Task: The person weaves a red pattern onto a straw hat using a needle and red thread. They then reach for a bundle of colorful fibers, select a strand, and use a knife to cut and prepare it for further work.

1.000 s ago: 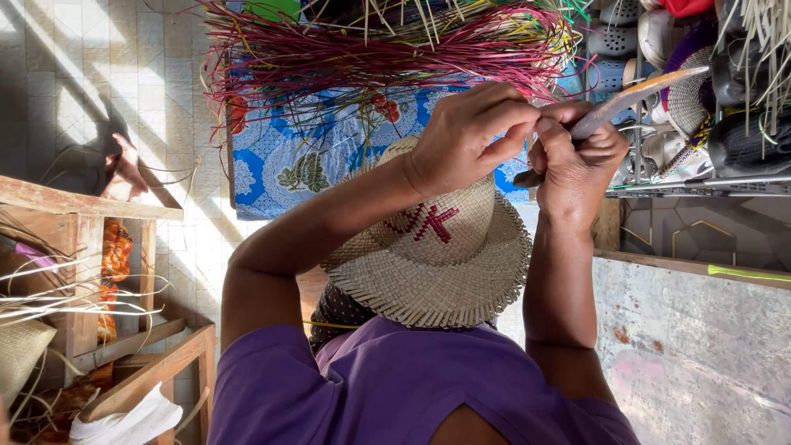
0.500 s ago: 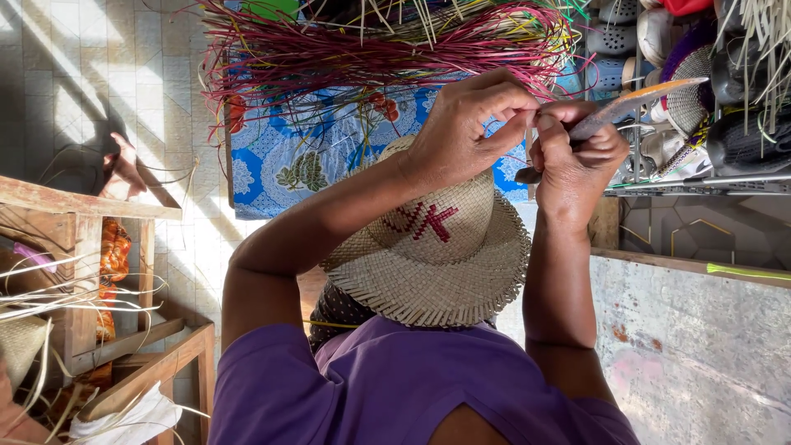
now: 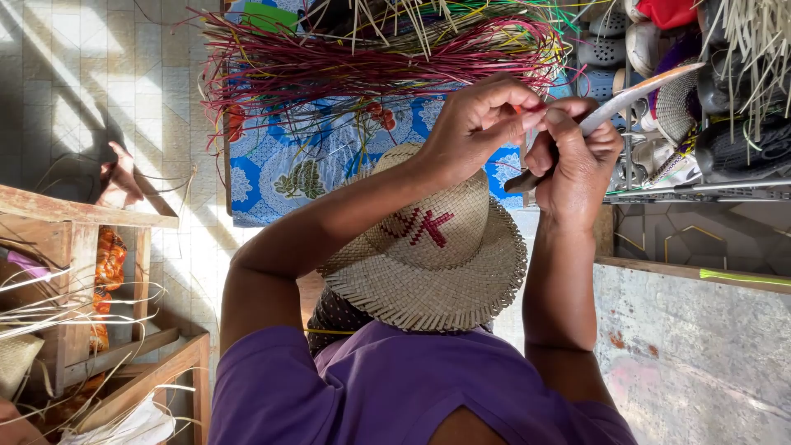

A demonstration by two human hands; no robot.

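Nearest the lens I see a purple shirt point(image 3: 371, 387), and above it a woven straw hat point(image 3: 428, 247) with a red stitched mark on its crown. Both forearms rise past the hat's brim and meet just beyond it. The left hand point(image 3: 482, 124) is closed in a pinch, thumb and fingertips gripping a short red strand point(image 3: 534, 107) where it touches the blade. The right hand point(image 3: 577, 156) is clenched around the dark handle of a long pale blade point(image 3: 634, 92), which slants up and to the right. Beyond the hands lies a bundle of red and yellow strands point(image 3: 371, 62) on a blue patterned cloth point(image 3: 280, 177). At far right, a metal rack point(image 3: 700, 188) holds shoes. At left stands a wooden frame point(image 3: 82, 214).
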